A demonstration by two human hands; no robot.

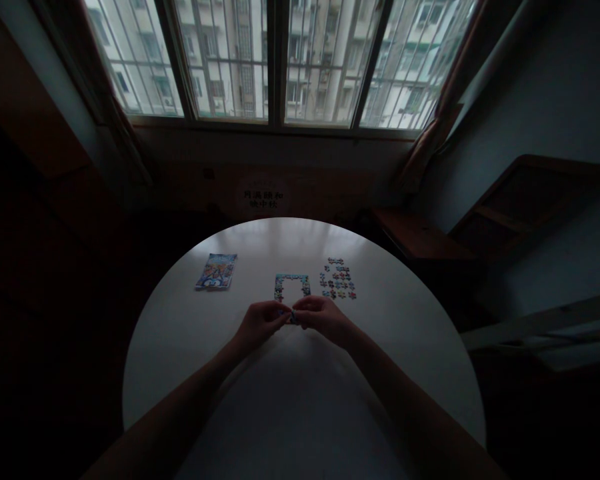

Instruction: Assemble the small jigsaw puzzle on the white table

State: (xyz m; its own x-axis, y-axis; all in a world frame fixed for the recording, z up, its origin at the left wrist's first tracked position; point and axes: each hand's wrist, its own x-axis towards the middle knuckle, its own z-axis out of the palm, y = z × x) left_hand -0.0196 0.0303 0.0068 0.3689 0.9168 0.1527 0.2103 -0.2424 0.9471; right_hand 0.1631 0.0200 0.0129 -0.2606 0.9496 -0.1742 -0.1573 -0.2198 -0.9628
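Note:
A jigsaw puzzle border point(278, 283) lies on the round white table, joined into a rectangle with a bare middle. My left hand point(261, 323) and my right hand point(326, 317) meet at its near edge, fingertips almost touching. Between them is a small jigsaw piece point(294, 315), pinched by the fingers of both hands. The fingers hide part of the border's near side and most of that piece. To the right of the border, several loose jigsaw pieces point(342, 283) are spread in rough rows.
The white table point(190, 373) has a curved edge all round. A colourful printed packet or sheet point(217, 272) lies on its left part. Beyond the table are a barred window point(276, 67) and, at the right, a brown wooden piece of furniture point(425, 233).

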